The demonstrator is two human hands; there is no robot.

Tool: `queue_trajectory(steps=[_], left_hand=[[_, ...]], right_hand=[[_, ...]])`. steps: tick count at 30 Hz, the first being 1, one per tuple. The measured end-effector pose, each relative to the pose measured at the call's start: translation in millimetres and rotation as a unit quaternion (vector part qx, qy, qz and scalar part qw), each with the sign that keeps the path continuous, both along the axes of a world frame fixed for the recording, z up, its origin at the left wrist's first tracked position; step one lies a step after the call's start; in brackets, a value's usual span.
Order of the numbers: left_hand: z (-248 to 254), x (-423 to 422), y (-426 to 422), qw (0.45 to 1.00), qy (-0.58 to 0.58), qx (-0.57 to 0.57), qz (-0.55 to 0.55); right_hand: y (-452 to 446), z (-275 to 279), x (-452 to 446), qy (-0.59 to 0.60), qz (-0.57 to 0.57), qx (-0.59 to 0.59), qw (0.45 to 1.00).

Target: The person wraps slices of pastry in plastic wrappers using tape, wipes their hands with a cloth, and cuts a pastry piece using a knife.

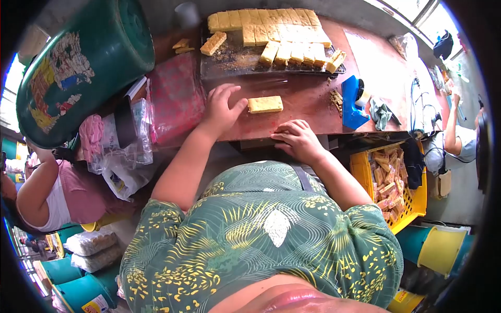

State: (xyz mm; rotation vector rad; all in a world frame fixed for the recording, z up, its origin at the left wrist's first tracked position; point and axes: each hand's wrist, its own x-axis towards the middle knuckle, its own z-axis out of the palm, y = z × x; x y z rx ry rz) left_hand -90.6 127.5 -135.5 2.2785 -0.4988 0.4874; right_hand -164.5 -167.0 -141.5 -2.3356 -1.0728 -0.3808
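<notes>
A single golden cake bar lies on the reddish-brown table, with what looks like clear film around it. My left hand is just left of the bar, its fingers spread and bent and the thumb close to the bar's end. Nearer the table's front edge, below and right of the bar, rests my right hand. Its fingers are loosely bent, the thumb is apart, and nothing shows in them. Behind the bar stands a dark baking tray with rows of cut cake and crumbs.
A blue tape dispenser stands at right beside a grey cloth. Red plastic sheets and a big green bucket are at left. Below right, a yellow crate holds wrapped bars. Other people sit at both sides.
</notes>
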Motion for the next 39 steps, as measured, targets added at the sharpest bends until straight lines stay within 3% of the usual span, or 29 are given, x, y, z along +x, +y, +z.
queue_trajectory(steps=[3, 6, 7, 11, 14, 15, 18, 22, 23, 26, 30, 33, 36, 39], left_hand=[[7, 20, -7, 0.998, 0.006, -0.05, -0.029], [12, 31, -13, 0.997, 0.076, -0.002, -0.007], [9, 30, -18, 0.999, 0.025, 0.022, 0.024], [24, 26, -28, 0.981, 0.103, 0.163, 0.023], [41, 31, -26, 0.99, 0.068, 0.109, -0.064], [36, 37, -25, 0.987, 0.123, 0.011, -0.105], [76, 15, -29, 0.942, 0.25, -0.104, -0.198], [104, -19, -32, 0.956, 0.213, 0.015, -0.2], [103, -24, -31, 0.961, 0.188, 0.043, -0.201], [98, -38, -34, 0.975, 0.06, 0.112, -0.182], [73, -34, -36, 0.97, -0.005, 0.203, -0.136], [76, -42, -35, 0.976, 0.011, 0.181, -0.123], [64, -43, -29, 0.981, 0.043, 0.133, -0.131], [52, -36, -22, 0.973, 0.177, 0.053, -0.142]], right_hand=[[-4, 5, -8, 0.014, 0.004, 0.013, 1.0], [-8, 20, -25, 0.024, 0.022, 0.01, 0.999], [-10, 26, -30, 0.03, 0.023, 0.011, 0.999], [-12, 37, -27, 0.02, -0.013, 0.035, 0.999], [-9, 66, -13, 0.047, -0.018, 0.021, 0.999], [-10, 71, -5, 0.04, -0.023, 0.004, 0.999], [1, 93, 16, -0.046, -0.055, 0.005, 0.997], [12, 97, 42, -0.083, -0.04, -0.004, 0.996], [9, 92, 51, -0.029, 0.004, -0.018, 0.999], [16, 95, 47, 0.113, -0.049, -0.05, 0.991], [22, 82, 41, 0.123, -0.022, 0.17, 0.978], [2, 56, 56, 0.066, -0.004, -0.005, 0.998], [3, 41, 53, 0.083, -0.043, 0.0, 0.996], [7, 43, 46, 0.035, -0.05, 0.047, 0.997]])
